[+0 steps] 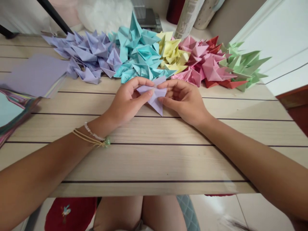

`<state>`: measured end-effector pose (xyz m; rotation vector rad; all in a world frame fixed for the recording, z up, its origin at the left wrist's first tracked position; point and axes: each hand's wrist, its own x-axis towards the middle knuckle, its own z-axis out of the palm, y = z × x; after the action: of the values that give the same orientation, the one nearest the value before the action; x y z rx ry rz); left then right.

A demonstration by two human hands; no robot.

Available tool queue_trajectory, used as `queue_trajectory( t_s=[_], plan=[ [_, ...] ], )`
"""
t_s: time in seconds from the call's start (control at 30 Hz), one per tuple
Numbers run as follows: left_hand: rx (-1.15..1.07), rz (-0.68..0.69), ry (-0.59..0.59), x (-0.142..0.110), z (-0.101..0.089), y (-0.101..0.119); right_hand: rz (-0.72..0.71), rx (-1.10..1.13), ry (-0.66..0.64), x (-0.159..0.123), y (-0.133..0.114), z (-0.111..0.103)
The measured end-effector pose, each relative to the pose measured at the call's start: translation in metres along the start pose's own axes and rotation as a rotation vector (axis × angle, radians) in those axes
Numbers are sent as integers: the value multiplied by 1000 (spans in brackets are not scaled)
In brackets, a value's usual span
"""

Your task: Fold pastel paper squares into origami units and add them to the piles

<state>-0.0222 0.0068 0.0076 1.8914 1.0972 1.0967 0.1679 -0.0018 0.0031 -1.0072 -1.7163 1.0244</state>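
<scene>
A partly folded piece of lilac origami paper (157, 93) is held between my two hands, just above the middle of the table. My left hand (131, 96) pinches its left side between thumb and fingers. On its right side, my right hand (185, 99) grips it the same way, with the other fingers curled under. One pointed tip hangs down toward me and another points up and away. Close behind my hands lie turquoise folded paper pieces (144, 53), and a lilac heap (89, 53) of similar folds sits to their left.
Yellow (172, 51), pink (213, 67) and green (247, 64) folded paper pieces continue the row rightward. At left lie a stack of lilac sheets (36, 73) and a pack of coloured paper (12, 109). The slatted wooden table (156, 163) ends just before my lap.
</scene>
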Motion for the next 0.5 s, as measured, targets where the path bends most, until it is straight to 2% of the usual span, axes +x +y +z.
queue_trajectory(
  t_s=[0.13, 0.23, 0.5],
  plan=[
    [-182, -23, 43, 0, 1, -4, -11, 60, 18, 2, 2, 1],
    [-242, -66, 59, 0, 2, -4, -4, 16, 38, 1, 1, 3],
    [-213, -105, 80, -1, -1, 2, -71, -139, 126, 1, -3, 3]
  ],
)
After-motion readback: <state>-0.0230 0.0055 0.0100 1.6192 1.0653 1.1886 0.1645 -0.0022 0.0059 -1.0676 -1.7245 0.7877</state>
